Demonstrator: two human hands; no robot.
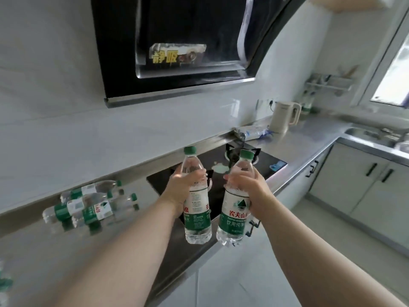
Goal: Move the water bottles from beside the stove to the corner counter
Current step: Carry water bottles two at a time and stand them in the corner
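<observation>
**Two bottles lifted over the stove**

Left hand wrapped tight around the upper body of the left bottle, upright, green cap at 12 o'clock. Right hand clamped likewise on the right bottle, cap tilted toward 1 o'clock. Both held in the air just beside each other, above the front edge of the black stove. At 9 o'clock, more lying bottles clustered on the steel table. At 2 o'clock, a cream kettle far along the table.
</observation>
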